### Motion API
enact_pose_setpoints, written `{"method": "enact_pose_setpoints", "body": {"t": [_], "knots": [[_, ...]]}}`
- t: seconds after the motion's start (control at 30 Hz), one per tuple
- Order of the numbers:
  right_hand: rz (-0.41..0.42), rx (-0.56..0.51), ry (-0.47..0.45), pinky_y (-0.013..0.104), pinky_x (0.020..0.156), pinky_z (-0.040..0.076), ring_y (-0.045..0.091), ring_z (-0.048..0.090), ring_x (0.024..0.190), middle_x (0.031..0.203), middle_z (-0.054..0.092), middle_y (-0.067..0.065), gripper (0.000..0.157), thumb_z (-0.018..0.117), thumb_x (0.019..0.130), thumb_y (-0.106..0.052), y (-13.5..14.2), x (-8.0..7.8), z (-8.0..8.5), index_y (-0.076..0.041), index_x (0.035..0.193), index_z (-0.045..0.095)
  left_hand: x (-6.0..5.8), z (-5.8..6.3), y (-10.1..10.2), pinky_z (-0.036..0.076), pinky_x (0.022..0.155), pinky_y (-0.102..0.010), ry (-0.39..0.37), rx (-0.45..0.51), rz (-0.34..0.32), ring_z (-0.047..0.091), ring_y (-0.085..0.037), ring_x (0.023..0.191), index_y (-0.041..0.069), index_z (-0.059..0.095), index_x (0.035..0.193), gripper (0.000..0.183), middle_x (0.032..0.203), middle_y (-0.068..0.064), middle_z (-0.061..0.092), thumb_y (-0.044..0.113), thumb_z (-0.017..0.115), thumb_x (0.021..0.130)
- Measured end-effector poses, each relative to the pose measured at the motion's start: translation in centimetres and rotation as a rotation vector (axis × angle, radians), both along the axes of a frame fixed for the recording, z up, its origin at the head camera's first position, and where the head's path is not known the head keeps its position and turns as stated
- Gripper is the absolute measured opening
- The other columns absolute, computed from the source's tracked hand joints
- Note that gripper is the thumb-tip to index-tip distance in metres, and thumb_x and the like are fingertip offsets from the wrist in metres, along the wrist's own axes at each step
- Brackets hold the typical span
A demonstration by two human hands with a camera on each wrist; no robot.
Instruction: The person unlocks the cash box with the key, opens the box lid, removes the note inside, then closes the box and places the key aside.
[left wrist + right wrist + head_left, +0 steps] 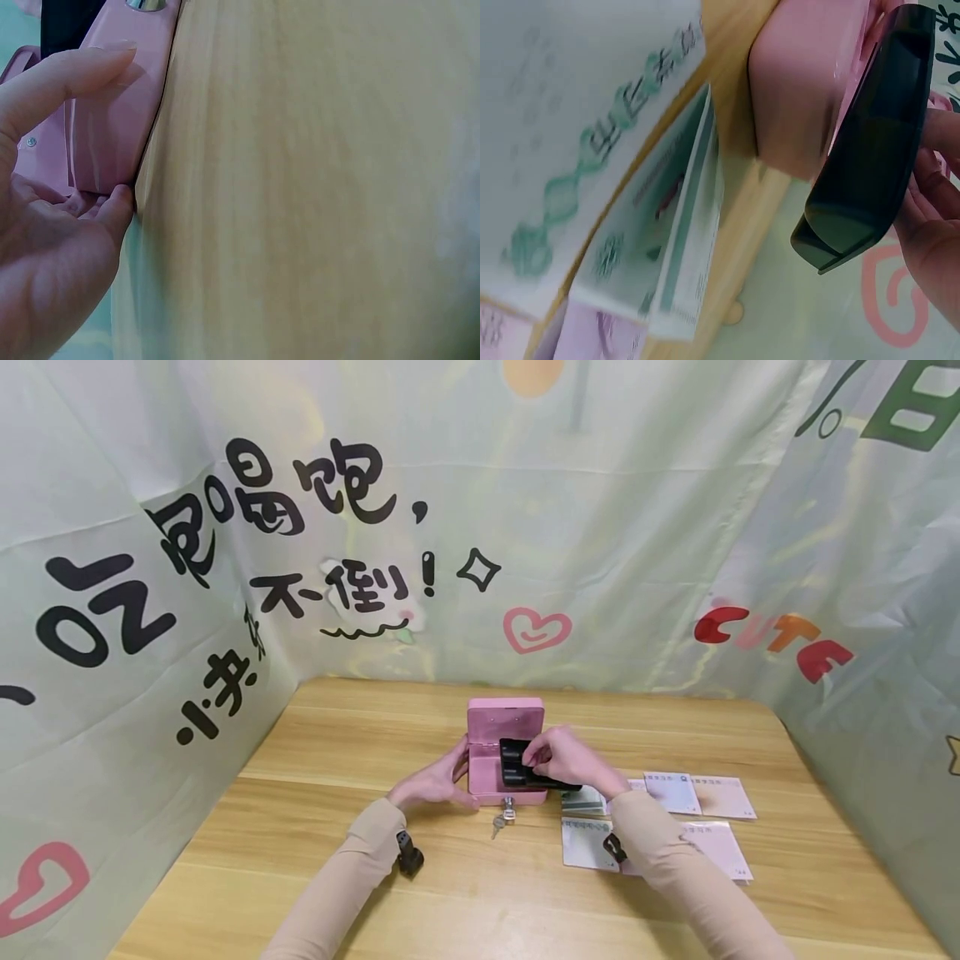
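A small pink cash box [487,798] stands with its lid [506,720] raised. My left hand [433,781] holds its left end, the thumb lying across the front wall and the other fingers around the corner, as the left wrist view shows. With my right hand [567,757] I pinch a black coin tray [516,775] with compartments. Tilted, the tray hangs over the box and juts past its right wall. In the right wrist view the tray's underside [866,165] is clear of the box's side. A key [497,824] hangs from the front lock [509,810].
Right of the box, play-money-like notes lie in two rows, among them a bluish note [671,793], a pinkish note [723,797] and a folded green note [582,802]. Fabric walls [615,568] enclose the wooden table [480,902] on its back and sides.
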State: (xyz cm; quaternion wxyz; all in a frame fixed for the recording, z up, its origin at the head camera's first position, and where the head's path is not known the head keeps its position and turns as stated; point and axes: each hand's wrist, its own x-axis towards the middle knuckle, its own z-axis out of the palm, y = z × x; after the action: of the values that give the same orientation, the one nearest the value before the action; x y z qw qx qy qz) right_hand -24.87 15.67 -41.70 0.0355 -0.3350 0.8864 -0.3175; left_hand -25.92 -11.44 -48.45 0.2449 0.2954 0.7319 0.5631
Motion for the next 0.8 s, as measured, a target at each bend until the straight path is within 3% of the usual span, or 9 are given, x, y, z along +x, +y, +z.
{"method": "enact_pose_setpoints", "body": {"t": [0.37, 0.67, 0.8], "knots": [[0.022, -0.001, 0.020, 0.014, 0.064, 0.056, 0.012, 0.068, 0.070, 0.078, 0.075, 0.008, 0.016, 0.070, 0.075, 0.012, -2.3, -0.4, 0.0, -0.001, 0.082, 0.075, 0.0, -0.1, 0.1, 0.012, 0.130, -0.050, 0.014, -0.017, 0.006, 0.009, -0.037, 0.158, 0.012, -0.014, 0.161, 0.129, 0.170, -0.021, 0.007, -0.008, 0.078, 0.073], [0.016, -0.006, 0.059, 0.014, 0.063, 0.055, 0.003, 0.063, 0.068, 0.074, 0.074, 0.005, 0.014, 0.072, 0.075, 0.010, -3.7, -0.5, 0.0, -0.002, 0.081, 0.075, 0.1, 0.0, 0.1, 0.012, 0.130, -0.046, 0.010, -0.004, 0.017, 0.009, -0.036, 0.158, 0.009, -0.014, 0.161, 0.129, 0.170, -0.021, 0.007, -0.010, 0.078, 0.072], [0.019, -0.003, 0.075, 0.013, 0.063, 0.055, 0.007, 0.066, 0.068, 0.075, 0.075, 0.006, 0.015, 0.071, 0.075, 0.011, -4.2, -0.5, 0.0, -0.002, 0.081, 0.075, 0.0, 0.0, 0.1, 0.013, 0.131, -0.045, 0.011, 0.005, 0.019, 0.010, -0.034, 0.158, 0.009, -0.012, 0.161, 0.129, 0.170, -0.020, 0.008, -0.011, 0.078, 0.071]]}}
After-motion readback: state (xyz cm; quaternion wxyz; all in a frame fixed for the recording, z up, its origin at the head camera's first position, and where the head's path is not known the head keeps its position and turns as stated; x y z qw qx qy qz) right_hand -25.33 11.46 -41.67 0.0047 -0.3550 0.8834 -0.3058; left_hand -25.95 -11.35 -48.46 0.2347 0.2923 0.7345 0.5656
